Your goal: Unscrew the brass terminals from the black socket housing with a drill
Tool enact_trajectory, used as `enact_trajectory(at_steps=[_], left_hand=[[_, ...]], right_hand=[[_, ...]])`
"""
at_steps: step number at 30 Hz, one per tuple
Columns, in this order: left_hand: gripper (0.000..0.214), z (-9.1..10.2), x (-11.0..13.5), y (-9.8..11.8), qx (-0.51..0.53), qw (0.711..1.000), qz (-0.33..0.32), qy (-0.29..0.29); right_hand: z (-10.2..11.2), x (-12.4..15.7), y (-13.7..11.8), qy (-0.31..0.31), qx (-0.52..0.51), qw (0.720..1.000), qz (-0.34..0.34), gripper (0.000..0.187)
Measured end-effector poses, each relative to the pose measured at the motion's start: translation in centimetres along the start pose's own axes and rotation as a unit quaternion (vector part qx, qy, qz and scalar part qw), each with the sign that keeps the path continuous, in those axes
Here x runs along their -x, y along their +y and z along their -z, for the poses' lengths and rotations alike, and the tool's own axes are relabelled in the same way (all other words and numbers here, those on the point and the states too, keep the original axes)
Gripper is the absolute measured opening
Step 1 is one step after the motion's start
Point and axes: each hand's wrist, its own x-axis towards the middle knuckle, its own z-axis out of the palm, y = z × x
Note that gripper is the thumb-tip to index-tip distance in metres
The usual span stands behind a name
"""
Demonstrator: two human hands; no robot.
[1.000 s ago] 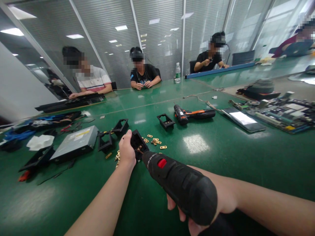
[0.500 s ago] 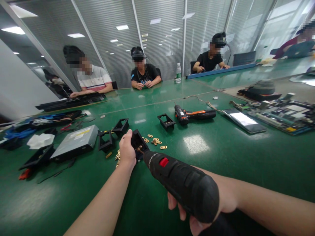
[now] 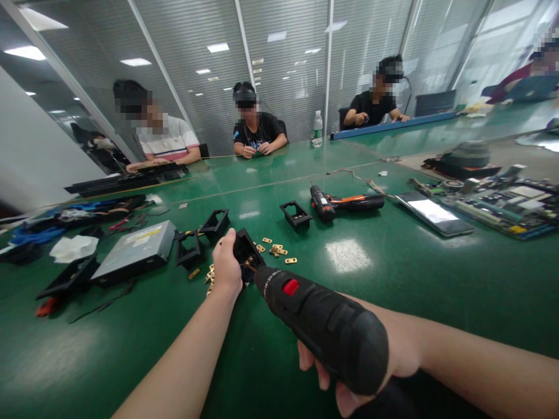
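Note:
My left hand [image 3: 226, 265] is closed round a small black plastic frame [image 3: 245, 251], holding it tilted on the green table [image 3: 393, 273]. My right hand [image 3: 349, 378] grips a black electric screwdriver [image 3: 323, 329] with a red switch. Its bit touches a brass piece inside the frame. Several small brass plates [image 3: 274, 250] lie just beyond the frame, and a few more [image 3: 208, 274] sit to the left of my hand.
More black frames [image 3: 215, 223] [image 3: 296, 214] and a grey optical drive [image 3: 131, 251] lie to the left and ahead. A second orange-black screwdriver [image 3: 345, 203], a phone [image 3: 432, 213] and circuit boards [image 3: 502, 201] are at the right. Three people sit across the table.
Almost nothing has changed. The view has shifted slightly; both hands stay on the frame and the screwdriver.

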Motion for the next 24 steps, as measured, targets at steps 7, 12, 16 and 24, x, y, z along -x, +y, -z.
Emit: enact_trajectory(at_steps=[7,12,16,24], left_hand=[[0.052,0.03,-0.14,-0.08,-0.007,1.0,-0.007,0.006],[0.051,0.04,-0.18,-0.13,-0.008,1.0,-0.016,0.003],[0.051,0.07,-0.2,-0.19,-0.005,1.0,-0.008,0.004],[0.055,0.13,-0.33,-0.21,-0.013,1.0,-0.01,0.001]], right_hand=[[0.15,-0.15,0.35,0.003,0.025,1.0,-0.016,0.052],[0.41,-0.43,0.5,-0.018,0.053,0.998,-0.005,0.056],[0.22,-0.28,0.6,0.011,0.039,0.999,-0.011,0.055],[0.33,-0.25,-0.07,-0.015,0.052,0.998,-0.016,0.05]])
